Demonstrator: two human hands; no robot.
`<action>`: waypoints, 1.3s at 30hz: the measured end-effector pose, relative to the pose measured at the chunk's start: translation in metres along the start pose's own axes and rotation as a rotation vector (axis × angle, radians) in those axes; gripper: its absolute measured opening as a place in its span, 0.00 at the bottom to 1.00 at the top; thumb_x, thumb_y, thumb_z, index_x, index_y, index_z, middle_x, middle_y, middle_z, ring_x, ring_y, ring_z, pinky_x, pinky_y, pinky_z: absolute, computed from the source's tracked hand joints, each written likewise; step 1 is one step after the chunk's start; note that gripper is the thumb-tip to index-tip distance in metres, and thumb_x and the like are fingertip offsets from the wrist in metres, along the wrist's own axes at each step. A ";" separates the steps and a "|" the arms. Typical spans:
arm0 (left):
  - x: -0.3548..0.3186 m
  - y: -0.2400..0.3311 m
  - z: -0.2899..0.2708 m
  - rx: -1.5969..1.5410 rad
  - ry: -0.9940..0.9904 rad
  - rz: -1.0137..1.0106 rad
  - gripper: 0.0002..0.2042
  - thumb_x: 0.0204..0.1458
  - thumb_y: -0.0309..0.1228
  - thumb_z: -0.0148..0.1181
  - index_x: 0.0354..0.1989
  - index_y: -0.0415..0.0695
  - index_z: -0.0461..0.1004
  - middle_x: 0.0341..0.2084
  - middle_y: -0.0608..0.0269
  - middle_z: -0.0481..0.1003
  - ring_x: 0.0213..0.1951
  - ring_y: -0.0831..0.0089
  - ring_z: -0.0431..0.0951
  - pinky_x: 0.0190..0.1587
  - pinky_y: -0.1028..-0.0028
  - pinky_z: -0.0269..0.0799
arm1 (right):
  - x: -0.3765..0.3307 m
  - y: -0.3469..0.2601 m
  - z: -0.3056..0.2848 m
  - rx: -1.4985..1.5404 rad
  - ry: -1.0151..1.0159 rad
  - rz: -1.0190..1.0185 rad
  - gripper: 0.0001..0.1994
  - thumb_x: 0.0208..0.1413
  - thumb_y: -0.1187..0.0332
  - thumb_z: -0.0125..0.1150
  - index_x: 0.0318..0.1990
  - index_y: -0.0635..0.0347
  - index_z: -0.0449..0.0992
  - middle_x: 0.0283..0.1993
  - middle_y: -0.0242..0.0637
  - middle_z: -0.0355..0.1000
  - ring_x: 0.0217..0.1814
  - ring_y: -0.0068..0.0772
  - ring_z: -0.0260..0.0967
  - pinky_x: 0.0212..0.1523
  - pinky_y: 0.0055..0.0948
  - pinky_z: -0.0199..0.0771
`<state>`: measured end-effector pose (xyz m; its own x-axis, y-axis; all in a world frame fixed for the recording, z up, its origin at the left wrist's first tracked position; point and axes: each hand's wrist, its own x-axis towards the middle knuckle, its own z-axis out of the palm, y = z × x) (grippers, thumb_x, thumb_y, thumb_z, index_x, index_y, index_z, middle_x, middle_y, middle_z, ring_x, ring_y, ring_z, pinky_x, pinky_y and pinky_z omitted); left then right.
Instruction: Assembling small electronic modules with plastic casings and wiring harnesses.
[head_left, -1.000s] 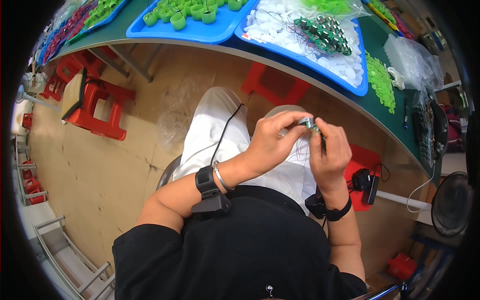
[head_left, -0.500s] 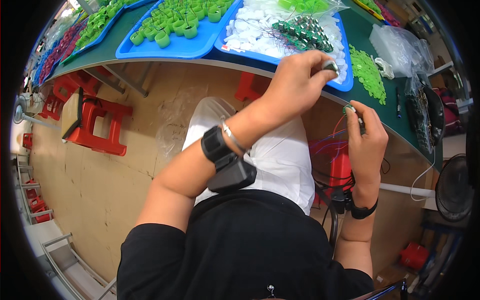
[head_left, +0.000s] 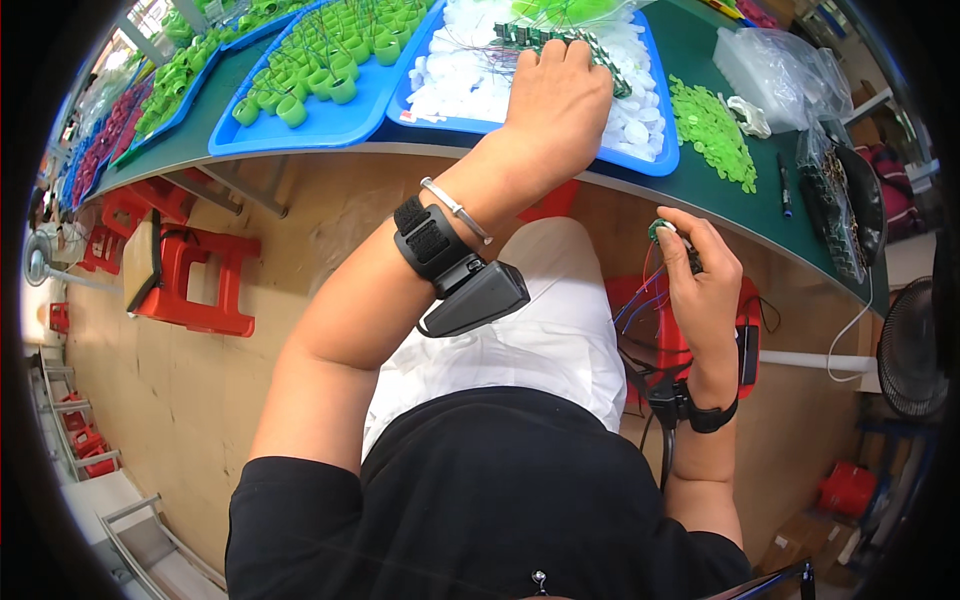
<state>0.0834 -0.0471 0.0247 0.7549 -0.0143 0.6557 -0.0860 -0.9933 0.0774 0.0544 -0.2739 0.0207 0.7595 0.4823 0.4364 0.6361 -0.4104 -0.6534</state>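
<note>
My left hand (head_left: 562,105) is over the blue tray (head_left: 640,160) of white plastic pieces (head_left: 455,60), its back toward me. Its fingers are curled down at a row of small green circuit boards (head_left: 606,62) lying on those pieces. The fingertips are hidden, so what they pinch cannot be made out. In front of the table edge, my right hand (head_left: 705,275) is closed around a small circuit board (head_left: 660,230), gripped between thumb and fingers. Thin red, blue and purple wires (head_left: 645,300) dangle from it.
To the left, another blue tray (head_left: 225,138) carries green cups (head_left: 341,88) with thin wires. Right of the trays lie loose green discs (head_left: 715,130), a marker (head_left: 784,185) and clear plastic bags (head_left: 785,75). Red stools (head_left: 205,280) stand on the floor; a black fan (head_left: 910,345) is at far right.
My left hand has moved up and left from the tray's front edge onto the circuit boards, its back now upward. My right hand, with its wired board, has shifted slightly left and down.
</note>
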 end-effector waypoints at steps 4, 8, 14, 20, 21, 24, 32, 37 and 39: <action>0.009 0.014 0.003 -0.025 0.046 0.155 0.07 0.47 0.30 0.62 0.33 0.44 0.77 0.37 0.61 0.73 0.43 0.58 0.71 0.44 0.61 0.64 | -0.002 -0.001 0.000 0.021 -0.018 -0.002 0.09 0.58 0.74 0.58 0.44 0.67 0.77 0.35 0.41 0.75 0.33 0.29 0.73 0.36 0.26 0.71; 0.020 0.022 0.016 -0.051 -0.213 0.162 0.06 0.46 0.32 0.63 0.32 0.46 0.78 0.35 0.62 0.74 0.43 0.59 0.71 0.45 0.61 0.63 | -0.004 0.001 0.004 0.095 -0.039 0.013 0.09 0.58 0.74 0.58 0.46 0.67 0.76 0.37 0.41 0.75 0.36 0.29 0.73 0.38 0.25 0.71; 0.017 0.014 0.023 -0.228 -0.023 0.180 0.06 0.46 0.30 0.63 0.32 0.44 0.76 0.31 0.60 0.75 0.40 0.57 0.72 0.43 0.62 0.67 | -0.014 0.007 0.008 0.422 -0.005 0.205 0.10 0.60 0.75 0.56 0.47 0.66 0.76 0.40 0.34 0.75 0.38 0.21 0.70 0.40 0.22 0.70; 0.005 0.012 0.011 -0.494 0.199 0.071 0.05 0.50 0.27 0.62 0.33 0.40 0.74 0.27 0.58 0.76 0.30 0.63 0.77 0.33 0.68 0.72 | -0.017 0.018 0.012 0.712 -0.029 0.260 0.09 0.60 0.76 0.57 0.47 0.65 0.76 0.40 0.29 0.74 0.32 0.13 0.64 0.35 0.15 0.65; -0.002 0.018 0.004 -0.701 0.127 -0.049 0.05 0.52 0.26 0.61 0.34 0.39 0.74 0.26 0.60 0.77 0.28 0.68 0.77 0.32 0.71 0.72 | -0.019 0.020 0.012 0.783 -0.011 0.311 0.09 0.59 0.76 0.57 0.47 0.65 0.76 0.40 0.30 0.74 0.34 0.14 0.65 0.36 0.16 0.66; -0.036 0.037 -0.033 -1.246 -0.193 -0.380 0.07 0.56 0.24 0.58 0.40 0.34 0.74 0.27 0.64 0.77 0.28 0.81 0.75 0.32 0.79 0.73 | -0.024 0.015 0.015 0.920 0.038 0.373 0.08 0.59 0.76 0.58 0.45 0.66 0.76 0.40 0.32 0.75 0.39 0.16 0.68 0.40 0.16 0.68; -0.121 0.055 -0.040 -1.661 -0.332 -0.816 0.13 0.59 0.24 0.54 0.50 0.30 0.71 0.36 0.56 0.77 0.37 0.73 0.80 0.42 0.75 0.78 | -0.046 0.022 0.033 0.920 -0.093 0.414 0.07 0.59 0.75 0.59 0.44 0.65 0.76 0.39 0.32 0.75 0.37 0.18 0.67 0.39 0.18 0.68; -0.140 0.058 -0.035 -1.678 -0.376 -0.890 0.13 0.58 0.22 0.54 0.51 0.34 0.71 0.38 0.58 0.76 0.38 0.74 0.79 0.43 0.75 0.77 | -0.053 0.016 0.045 0.842 -0.107 0.353 0.07 0.59 0.75 0.58 0.44 0.66 0.76 0.39 0.34 0.75 0.38 0.19 0.68 0.38 0.20 0.70; -0.146 0.060 -0.032 -1.694 -0.333 -0.897 0.13 0.58 0.22 0.54 0.52 0.35 0.71 0.38 0.60 0.76 0.39 0.75 0.78 0.43 0.75 0.77 | -0.054 0.016 0.048 0.837 -0.113 0.357 0.07 0.59 0.75 0.58 0.44 0.66 0.76 0.39 0.34 0.75 0.38 0.19 0.68 0.38 0.20 0.70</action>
<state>-0.0530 -0.1009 -0.0429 0.9850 0.1326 -0.1101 0.0492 0.3957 0.9170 0.0170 -0.2700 -0.0434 0.8460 0.5258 0.0881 0.0261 0.1241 -0.9919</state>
